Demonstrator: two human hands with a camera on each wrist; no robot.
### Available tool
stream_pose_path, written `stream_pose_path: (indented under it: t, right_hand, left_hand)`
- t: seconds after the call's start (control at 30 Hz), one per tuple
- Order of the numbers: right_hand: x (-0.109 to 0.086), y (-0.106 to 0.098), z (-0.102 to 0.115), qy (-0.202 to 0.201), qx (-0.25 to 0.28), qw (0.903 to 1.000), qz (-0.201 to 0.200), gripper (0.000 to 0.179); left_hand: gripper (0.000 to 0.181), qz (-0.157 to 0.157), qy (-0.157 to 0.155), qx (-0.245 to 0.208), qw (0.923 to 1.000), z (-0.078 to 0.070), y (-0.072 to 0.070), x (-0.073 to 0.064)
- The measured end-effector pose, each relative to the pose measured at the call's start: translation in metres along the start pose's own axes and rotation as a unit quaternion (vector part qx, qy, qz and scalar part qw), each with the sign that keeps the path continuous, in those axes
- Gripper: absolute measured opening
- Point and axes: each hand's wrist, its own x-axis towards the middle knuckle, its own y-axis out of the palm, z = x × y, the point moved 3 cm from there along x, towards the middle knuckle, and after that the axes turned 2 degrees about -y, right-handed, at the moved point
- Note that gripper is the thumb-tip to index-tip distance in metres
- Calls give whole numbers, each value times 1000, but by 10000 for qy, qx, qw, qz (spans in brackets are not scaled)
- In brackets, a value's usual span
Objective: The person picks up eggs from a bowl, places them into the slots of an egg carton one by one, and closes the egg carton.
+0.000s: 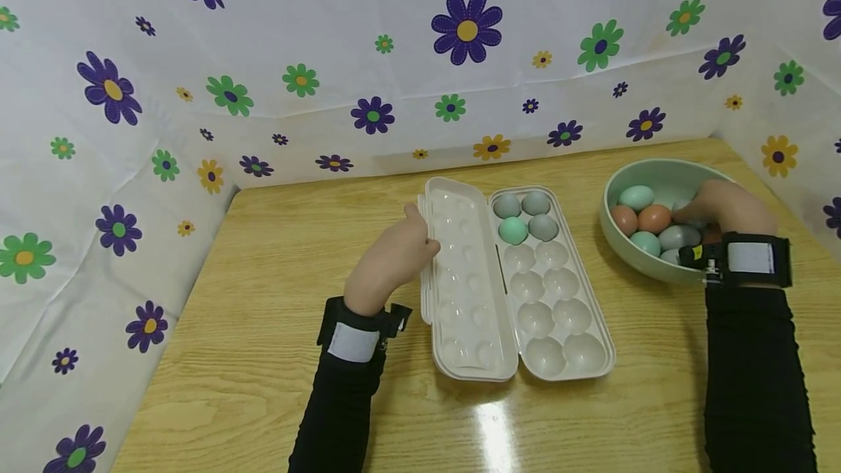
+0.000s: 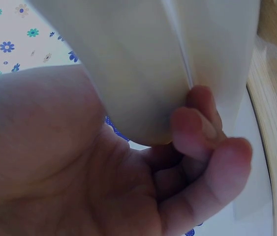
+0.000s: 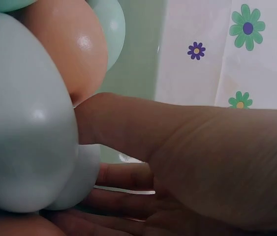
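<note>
A cream plastic egg carton (image 1: pixel 558 283) lies with its lid folded open to the left. Several eggs fill its far cups: grey ones and a mint green egg (image 1: pixel 513 230). My left hand (image 1: pixel 394 258) is at the lid's outer edge, and its curled fingers grip the lid (image 2: pixel 138 73) in the left wrist view. Inside a pale green bowl (image 1: pixel 620 243) on the right, my right hand (image 1: pixel 739 206) reaches among brown, grey and mint eggs. The right wrist view shows its thumb and fingers around a grey egg (image 3: pixel 81 179), partly hidden behind a nearer grey egg (image 3: pixel 27 113).
Everything stands on a wood-grain table (image 1: pixel 282 276). A white cloth (image 1: pixel 263 28) printed with flowers rises behind the table and along its sides. The bowl sits to the right of the carton, with a strip of table between them.
</note>
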Motion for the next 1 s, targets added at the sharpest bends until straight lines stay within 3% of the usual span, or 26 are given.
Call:
stream_pose_path:
  t: [0.17,0.53,1.0]
  right_hand:
    - [-2,0,2,-164,-118,9998,60,35]
    - [-5,2,3,-317,-78,9992,-230,33]
    - [-5,1,3,-487,234,9982,-260,34]
  left_hand:
    - [73,-13,23,-10,10000,0,0,0]
    - [73,-36,28,10,10000,1,0,0]
    - [75,-24,102,28,9999,1,1,1]
